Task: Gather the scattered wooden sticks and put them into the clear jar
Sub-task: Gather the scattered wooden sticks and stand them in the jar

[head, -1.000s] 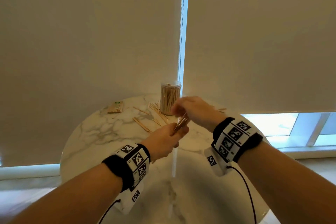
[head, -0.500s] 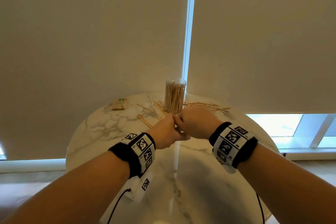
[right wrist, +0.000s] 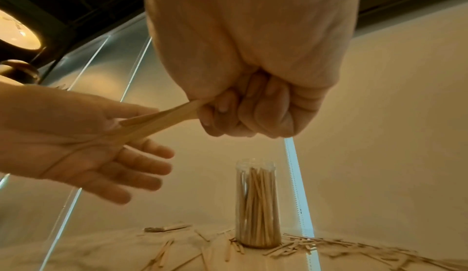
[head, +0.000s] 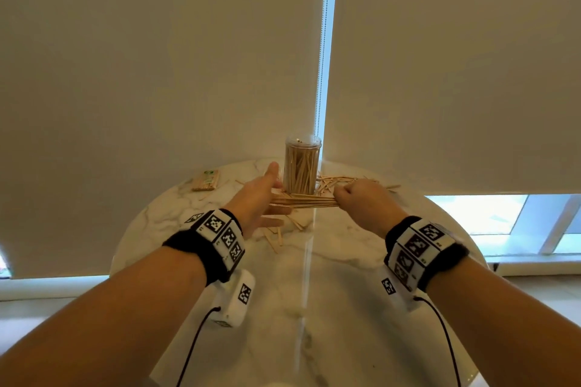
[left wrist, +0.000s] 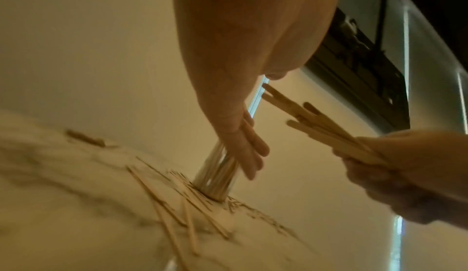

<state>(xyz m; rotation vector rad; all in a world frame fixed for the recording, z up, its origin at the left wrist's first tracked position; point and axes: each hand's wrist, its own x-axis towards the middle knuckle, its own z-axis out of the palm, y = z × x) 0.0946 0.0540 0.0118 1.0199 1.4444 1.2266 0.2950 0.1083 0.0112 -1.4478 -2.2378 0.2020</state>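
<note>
Pale roller blinds [head: 157, 56] hang behind a round marble tabletop [head: 314, 308], with a bright slit between them. Above the middle of the tabletop the right hand [head: 361, 204] is closed in a fist around one end of a bundle of wooden sticks [head: 301, 199], which lies level and points left toward the other hand; the right wrist view shows the fingers [right wrist: 228, 111] curled tight over the bundle. The left hand [head: 254, 201] is spread flat, fingers straight and slightly apart, its palm against the free ends of the bundle, gripping nothing. Just beyond the bundle, at the far side of the tabletop, the clear jar [head: 301, 166] stands upright and lidless, already packed with sticks standing on end. Loose sticks [head: 342, 181] lie scattered on the marble around the jar's foot, a thick scatter to its right and a few more [head: 276, 239] nearer, below the left hand. Farther left, near the far edge, lies a small wrapped pack of sticks [head: 206, 181]. Both wrists wear black bands with white marker blocks [head: 220, 236].
</note>
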